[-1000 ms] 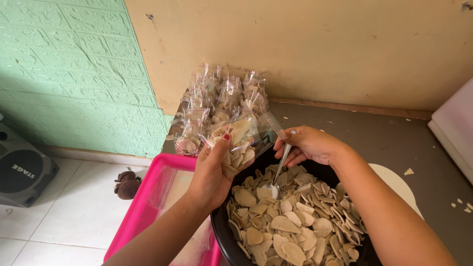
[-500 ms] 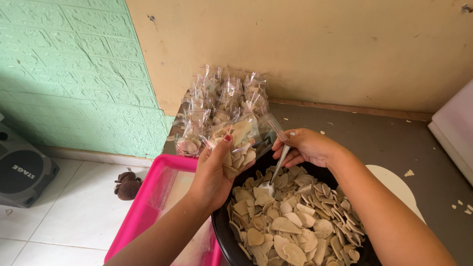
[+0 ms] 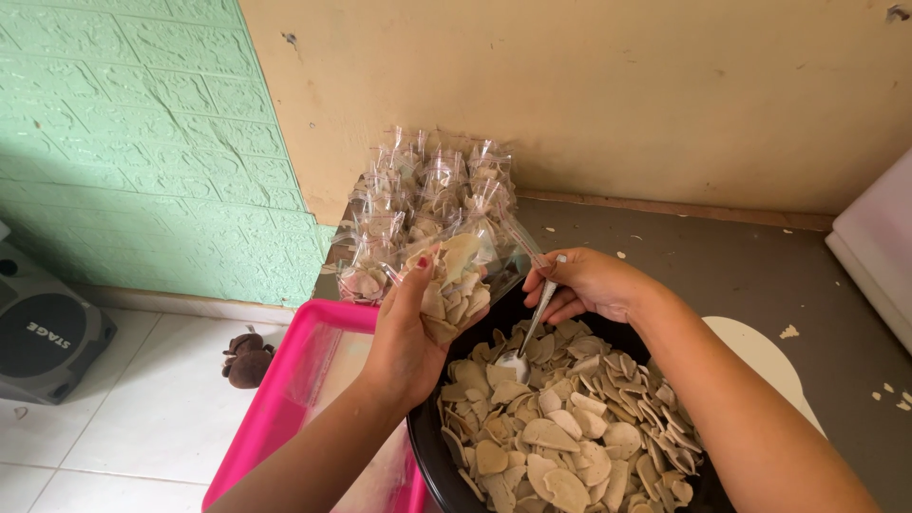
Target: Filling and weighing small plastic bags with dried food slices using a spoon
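- Head view: left hand (image 3: pixel 404 337) fingers clamp small clear bag (image 3: pixel 461 275) of chips – light, slippery, fragile; hold by film sides.
- Right hand (image 3: pixel 589 282) fingers pinch metal spoon (image 3: pixel 530 332) handle, stiff, over black bowl (image 3: pixel 427 456).

Round black bowl of pale flat chips (image 3: pixel 432 454) cut off by the bottom edge; its far rim hidden behind both hands. Bright pink plastic tray (image 3: pixel 285 394) runs off the bottom edge at lower left. Grey speaker box (image 3: pixel 43 332) and white lidded container (image 3: pixel 879 247) cropped by the side edges. Metal spoon (image 3: pixel 532 328) handle top hidden in the right hand (image 3: pixel 589 280)
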